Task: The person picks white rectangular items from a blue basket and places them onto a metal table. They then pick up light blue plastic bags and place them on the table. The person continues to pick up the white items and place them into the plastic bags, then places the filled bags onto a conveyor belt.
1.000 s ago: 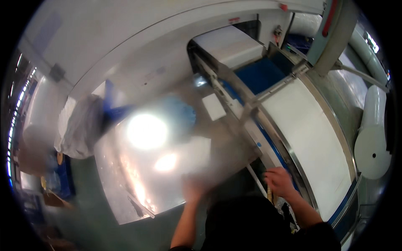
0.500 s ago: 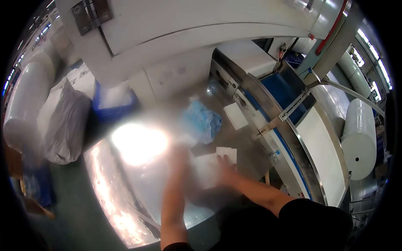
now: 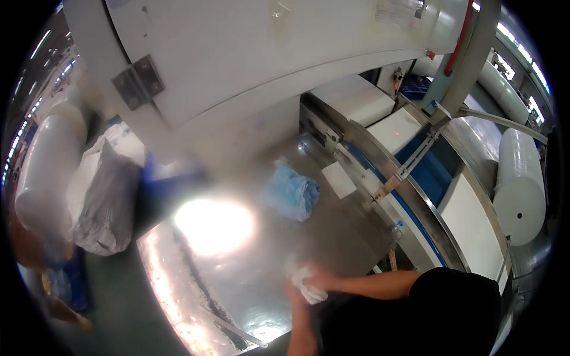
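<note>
Close to my body, over the near edge of the metal table, my two hands meet at a crumpled white sheet. My right hand comes in from the right, closed around the sheet. From below reaches my left hand, closed on the sheet's left side, its fingers partly hidden and blurred. Whether the sheet is paper, cloth or thin film I cannot tell. Farther off on the table lies a crumpled light-blue plastic bag, touched by neither hand. To its right rests a flat white rectangular pad.
A conveyor with a blue belt runs along the right, carrying white stacks. A white machine cabinet overhangs the far side. At left stand a full whitish bag and a blue basket. Large white rolls are beyond the conveyor.
Both hands have drawn back toward my body and come together. White sheets lay flat under them before; now a crumpled one is between them. Another white stack shows on the conveyor. The view has shifted.
</note>
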`<state>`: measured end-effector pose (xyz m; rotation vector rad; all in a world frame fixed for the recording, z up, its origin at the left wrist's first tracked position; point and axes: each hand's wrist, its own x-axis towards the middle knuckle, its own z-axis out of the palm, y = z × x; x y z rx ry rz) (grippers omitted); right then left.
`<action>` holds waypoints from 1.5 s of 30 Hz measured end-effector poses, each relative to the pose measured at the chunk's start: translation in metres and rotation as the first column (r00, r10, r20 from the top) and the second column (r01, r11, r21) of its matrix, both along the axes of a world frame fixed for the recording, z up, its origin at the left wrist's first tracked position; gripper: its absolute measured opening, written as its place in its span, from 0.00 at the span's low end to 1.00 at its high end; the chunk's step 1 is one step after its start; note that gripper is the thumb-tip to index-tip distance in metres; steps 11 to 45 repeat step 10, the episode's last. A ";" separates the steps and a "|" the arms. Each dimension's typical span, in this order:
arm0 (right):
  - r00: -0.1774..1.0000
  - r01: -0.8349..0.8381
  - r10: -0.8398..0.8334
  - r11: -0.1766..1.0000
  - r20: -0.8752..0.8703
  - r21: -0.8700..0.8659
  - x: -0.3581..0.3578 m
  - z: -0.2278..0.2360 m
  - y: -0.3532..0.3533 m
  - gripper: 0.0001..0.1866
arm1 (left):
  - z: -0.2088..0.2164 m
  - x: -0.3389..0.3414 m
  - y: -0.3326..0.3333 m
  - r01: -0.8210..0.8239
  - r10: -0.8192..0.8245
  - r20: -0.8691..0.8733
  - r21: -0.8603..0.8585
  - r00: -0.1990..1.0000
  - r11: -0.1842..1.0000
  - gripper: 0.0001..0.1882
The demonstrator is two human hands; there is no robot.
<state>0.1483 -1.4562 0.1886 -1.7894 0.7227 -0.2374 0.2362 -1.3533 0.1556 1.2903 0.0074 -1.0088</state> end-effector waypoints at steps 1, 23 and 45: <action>0.991 -0.121 0.113 0.987 -0.078 -0.110 -0.004 0.014 0.008 0.26 | 0.042 -0.011 -0.001 -0.205 0.123 -0.376 -0.189 0.919 0.960 0.24; 0.097 -0.969 0.989 0.067 0.114 0.238 0.020 -0.002 -0.097 0.24 | 0.038 -0.098 0.068 -0.353 0.376 -0.033 0.280 0.926 0.893 0.28; 0.097 -0.969 0.989 0.067 0.114 0.238 0.020 -0.002 -0.097 0.24 | 0.038 -0.098 0.068 -0.353 0.376 -0.033 0.280 0.926 0.893 0.28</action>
